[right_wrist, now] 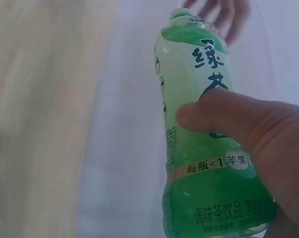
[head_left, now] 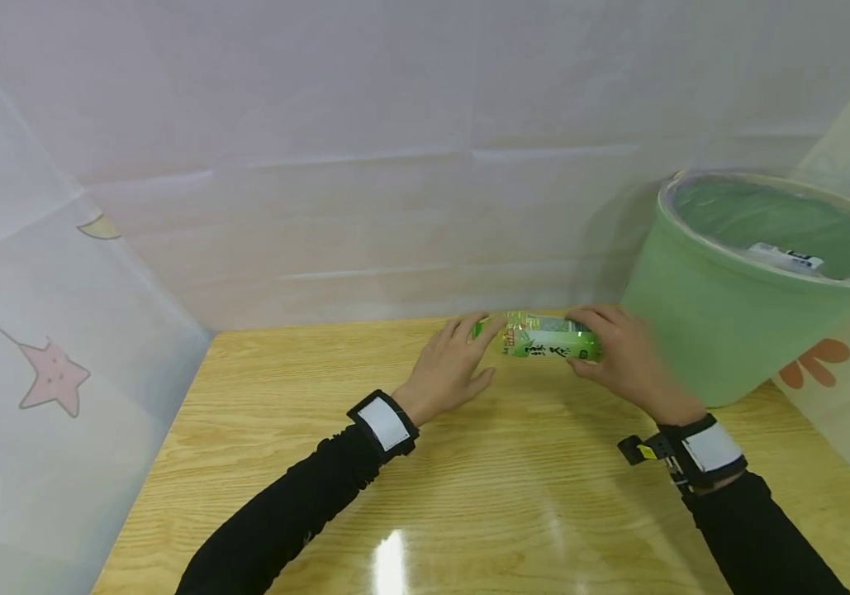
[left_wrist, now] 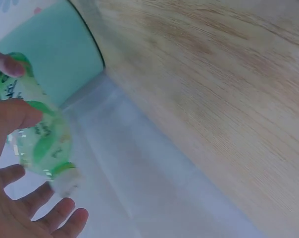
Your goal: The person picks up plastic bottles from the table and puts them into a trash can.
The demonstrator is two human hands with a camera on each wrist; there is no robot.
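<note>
A clear plastic bottle of green tea (head_left: 543, 339) with a green label lies crosswise just above the far part of the wooden table (head_left: 469, 496). My right hand (head_left: 610, 351) grips its base end, the thumb (right_wrist: 238, 119) pressed across the label. My left hand (head_left: 465, 351) is at the cap end with fingers spread and straight. In the left wrist view its thumb lies against the bottle (left_wrist: 40, 139) while the fingers (left_wrist: 55, 215) fan out under the cap. The bottle (right_wrist: 204, 148) fills the right wrist view, cap pointing away.
A large green bucket (head_left: 729, 314) with a clear liner stands at the table's back right, close beside my right hand, with a white-labelled item inside. Pale curtain walls close the back and both sides. The bucket's wall (left_wrist: 50, 54) shows behind the bottle.
</note>
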